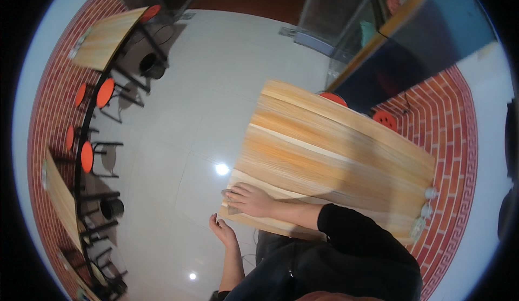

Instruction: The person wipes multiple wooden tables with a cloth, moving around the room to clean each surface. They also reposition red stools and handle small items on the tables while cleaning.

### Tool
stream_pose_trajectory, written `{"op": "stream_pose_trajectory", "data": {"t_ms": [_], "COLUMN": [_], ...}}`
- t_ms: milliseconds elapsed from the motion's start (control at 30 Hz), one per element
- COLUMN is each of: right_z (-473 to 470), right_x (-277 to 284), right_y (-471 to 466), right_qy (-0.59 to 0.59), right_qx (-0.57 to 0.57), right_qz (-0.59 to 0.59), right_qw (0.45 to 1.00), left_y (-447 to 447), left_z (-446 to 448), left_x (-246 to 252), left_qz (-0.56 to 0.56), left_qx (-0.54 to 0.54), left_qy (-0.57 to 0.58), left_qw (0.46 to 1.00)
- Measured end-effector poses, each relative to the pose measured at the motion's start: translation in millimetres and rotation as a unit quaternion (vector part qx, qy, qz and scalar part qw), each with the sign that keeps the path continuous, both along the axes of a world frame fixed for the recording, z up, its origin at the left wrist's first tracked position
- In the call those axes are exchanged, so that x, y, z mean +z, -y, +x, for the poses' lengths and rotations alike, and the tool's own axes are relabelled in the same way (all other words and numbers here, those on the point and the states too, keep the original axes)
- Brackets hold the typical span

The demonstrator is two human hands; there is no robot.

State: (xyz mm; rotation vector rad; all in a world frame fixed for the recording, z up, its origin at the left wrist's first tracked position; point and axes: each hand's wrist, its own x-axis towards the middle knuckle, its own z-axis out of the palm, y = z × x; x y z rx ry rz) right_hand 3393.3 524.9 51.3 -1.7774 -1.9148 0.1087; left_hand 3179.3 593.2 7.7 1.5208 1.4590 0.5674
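My right hand (252, 199) lies palm down near the left end of a wood-grain table (300, 139), pressing on a greyish cloth (233, 209). Parts of the cloth show around the fingertips, at the table's edge. Just beyond the corner of that table, my left hand (222, 232) hangs over the floor, its fingers loosely curled and nothing seen in it. At the far right end of the tabletop, by the brick-pattern wall, stand small white containers (426, 211) and a pale greenish holder (417, 229).
Red stools (385, 120) stand beyond the table, near a glass-fronted cabinet (405, 45). Across the tiled floor (182, 110), more wood-grain tables (107, 39), red stools (106, 93) and black bins (152, 66) line the left wall. A cable lies near the table's lower edge.
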Motion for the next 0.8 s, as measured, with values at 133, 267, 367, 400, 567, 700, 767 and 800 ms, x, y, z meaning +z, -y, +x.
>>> {"op": "stream_pose_trajectory", "data": {"t_ms": [133, 267, 367, 400, 567, 700, 767, 800], "right_z": [55, 176, 262, 282, 320, 332, 337, 342], "right_x": [0, -6, -9, -11, -16, -19, -22, -23], "right_y": [-31, -53, -21, 5, 183, 359, 454, 502], "right_qy": [-0.011, 0.011, -0.008, -0.019, 0.033, 0.084, 0.117, 0.12], "right_qx": [-0.141, -0.347, -0.46, -0.487, -0.588, -0.695, -0.754, -0.774], "right_qz": [0.021, 0.024, 0.024, -0.012, -0.014, -0.032, -0.009, 0.013], "right_qw": [0.99, 0.937, 0.888, 0.873, 0.808, 0.714, 0.646, 0.622], "left_y": [-15, -20, -35, -41, -70, -87, -89, -89], "left_z": [25, 38, 48, 51, 59, 69, 82, 87], "left_x": [5, 26, 33, 33, 25, 21, 20, 23], "left_qz": [0.014, 0.219, 0.087, 0.08, 0.046, 0.047, 0.03, 0.039], "left_qx": [-0.121, -0.287, -0.287, -0.299, -0.311, -0.294, -0.283, -0.308], "left_qy": [-0.062, -0.317, -0.191, -0.205, -0.276, -0.284, -0.331, -0.307], "left_qw": [0.991, 0.877, 0.935, 0.928, 0.909, 0.911, 0.9, 0.9]}}
